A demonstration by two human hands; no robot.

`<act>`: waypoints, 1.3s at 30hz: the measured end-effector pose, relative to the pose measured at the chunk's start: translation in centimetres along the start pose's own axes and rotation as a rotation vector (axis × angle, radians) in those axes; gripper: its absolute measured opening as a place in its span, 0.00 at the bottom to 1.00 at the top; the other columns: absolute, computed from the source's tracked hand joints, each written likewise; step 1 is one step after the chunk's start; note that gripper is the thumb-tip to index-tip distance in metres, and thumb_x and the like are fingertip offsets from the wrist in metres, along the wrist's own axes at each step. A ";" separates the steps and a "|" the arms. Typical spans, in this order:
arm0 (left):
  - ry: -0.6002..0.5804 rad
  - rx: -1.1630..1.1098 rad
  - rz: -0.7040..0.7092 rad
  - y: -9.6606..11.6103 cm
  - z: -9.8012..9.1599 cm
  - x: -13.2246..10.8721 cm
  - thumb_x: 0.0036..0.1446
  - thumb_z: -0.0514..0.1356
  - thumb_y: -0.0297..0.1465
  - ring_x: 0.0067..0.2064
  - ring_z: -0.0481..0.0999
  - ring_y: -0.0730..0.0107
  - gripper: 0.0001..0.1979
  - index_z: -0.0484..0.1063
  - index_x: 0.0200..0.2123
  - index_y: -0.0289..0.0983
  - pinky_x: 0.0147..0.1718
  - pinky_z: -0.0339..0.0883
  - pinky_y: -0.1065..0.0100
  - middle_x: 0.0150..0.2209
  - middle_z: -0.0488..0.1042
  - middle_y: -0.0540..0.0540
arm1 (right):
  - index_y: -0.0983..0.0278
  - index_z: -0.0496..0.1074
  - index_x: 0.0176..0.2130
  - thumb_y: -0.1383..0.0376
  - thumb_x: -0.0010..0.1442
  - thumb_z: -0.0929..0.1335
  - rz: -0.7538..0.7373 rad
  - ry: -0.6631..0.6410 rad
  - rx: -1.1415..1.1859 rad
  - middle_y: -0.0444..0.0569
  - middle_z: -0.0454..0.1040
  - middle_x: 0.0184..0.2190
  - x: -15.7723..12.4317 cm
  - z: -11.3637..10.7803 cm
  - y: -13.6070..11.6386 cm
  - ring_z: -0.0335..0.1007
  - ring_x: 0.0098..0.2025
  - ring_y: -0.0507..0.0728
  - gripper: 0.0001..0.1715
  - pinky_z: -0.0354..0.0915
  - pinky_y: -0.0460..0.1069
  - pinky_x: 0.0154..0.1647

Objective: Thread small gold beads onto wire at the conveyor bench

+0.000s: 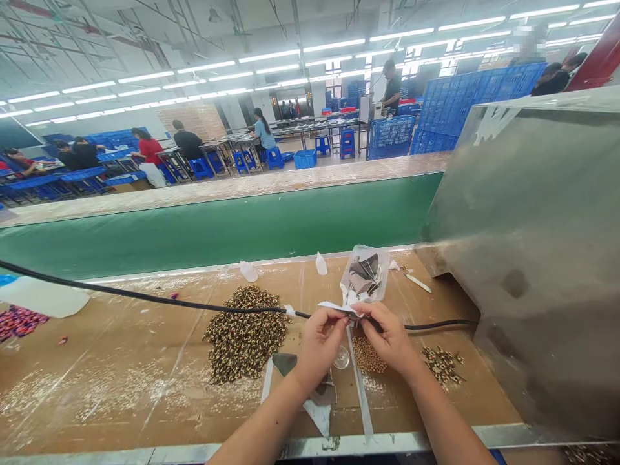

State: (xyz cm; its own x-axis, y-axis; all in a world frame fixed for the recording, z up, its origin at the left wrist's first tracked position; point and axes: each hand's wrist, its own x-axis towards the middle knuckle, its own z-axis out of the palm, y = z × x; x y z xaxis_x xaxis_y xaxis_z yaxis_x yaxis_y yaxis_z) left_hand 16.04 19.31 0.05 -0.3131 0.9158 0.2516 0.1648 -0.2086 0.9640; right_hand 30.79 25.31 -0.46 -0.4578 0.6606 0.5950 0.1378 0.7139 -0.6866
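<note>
My left hand (317,345) and my right hand (389,339) meet in front of me, fingers pinched along a small folded sheet (336,306), white on one face and dark grey on the other. Whether a smaller piece sits between the fingertips is hidden. Just beyond them stands a clear plastic tub (385,261) with similar grey and white scraps inside. Below my left wrist lie more grey scraps (285,363) and a white one. A heap of small tan beads (367,355) is partly covered by my right hand, and a small clear round dish (341,358) shows between my arms.
A big pile of small black-and-gold pieces (247,332) lies left, a smaller pile (442,367) right. A black cable (145,296) crosses the bench. Two small white bottles (321,263) stand before the green conveyor belt (232,226). A metal housing (537,258) blocks the right; co-workers sit beyond.
</note>
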 end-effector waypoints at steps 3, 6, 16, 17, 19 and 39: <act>0.027 -0.172 -0.162 0.9 0.1 0.4 0.47 0.65 0.33 0.31 0.76 0.69 0.08 0.71 0.28 0.36 0.35 0.70 0.68 0.28 0.76 0.48 | 0.59 0.73 0.40 0.71 0.58 0.61 0.007 -0.017 -0.010 0.46 0.75 0.30 -0.1 0.2 0.4 0.70 0.34 0.53 0.14 0.65 0.47 0.36; 0.038 -0.309 -0.300 1.5 0.0 0.7 0.42 0.67 0.34 0.27 0.75 0.72 0.11 0.70 0.27 0.35 0.32 0.70 0.69 0.26 0.75 0.50 | 0.60 0.73 0.40 0.69 0.59 0.62 0.111 0.022 0.032 0.47 0.76 0.34 -0.3 0.3 1.1 0.71 0.36 0.54 0.13 0.66 0.49 0.38; 0.040 -0.424 -0.417 2.3 0.3 0.4 0.37 0.68 0.29 0.24 0.69 0.77 0.10 0.71 0.24 0.33 0.28 0.65 0.74 0.22 0.73 0.52 | 0.58 0.74 0.41 0.75 0.57 0.60 -0.049 0.051 -0.069 0.47 0.74 0.37 0.1 0.0 0.0 0.70 0.40 0.53 0.20 0.66 0.49 0.40; 0.042 -0.414 -0.407 2.3 0.4 0.4 0.38 0.68 0.29 0.25 0.69 0.77 0.10 0.71 0.25 0.34 0.28 0.65 0.74 0.23 0.73 0.52 | 0.58 0.74 0.41 0.75 0.56 0.60 -0.077 0.049 -0.105 0.47 0.74 0.37 0.2 -0.1 -0.3 0.70 0.40 0.53 0.20 0.66 0.49 0.40; 0.033 -0.387 -0.366 2.2 0.5 0.3 0.40 0.67 0.29 0.27 0.71 0.75 0.10 0.72 0.28 0.34 0.30 0.66 0.72 0.25 0.75 0.50 | 0.58 0.73 0.42 0.75 0.55 0.61 -0.113 0.042 -0.177 0.48 0.73 0.38 0.2 -0.2 -0.9 0.69 0.41 0.55 0.20 0.65 0.51 0.41; -0.035 0.401 0.728 -0.9 -1.8 -1.2 0.55 0.54 0.18 0.42 0.76 0.69 0.14 0.70 0.42 0.38 0.41 0.72 0.69 0.39 0.76 0.43 | 0.60 0.69 0.40 0.69 0.63 0.61 -0.076 0.060 -0.206 0.47 0.74 0.34 -0.5 -0.5 -1.2 0.69 0.39 0.54 0.10 0.64 0.50 0.39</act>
State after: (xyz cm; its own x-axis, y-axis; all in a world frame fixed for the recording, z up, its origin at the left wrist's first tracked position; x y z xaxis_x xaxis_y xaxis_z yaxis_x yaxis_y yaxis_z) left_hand 14.62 17.77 -0.96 0.0288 0.6105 0.7915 0.6378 -0.6209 0.4557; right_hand 31.30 24.27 0.24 -0.4215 0.6112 0.6699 0.2841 0.7906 -0.5425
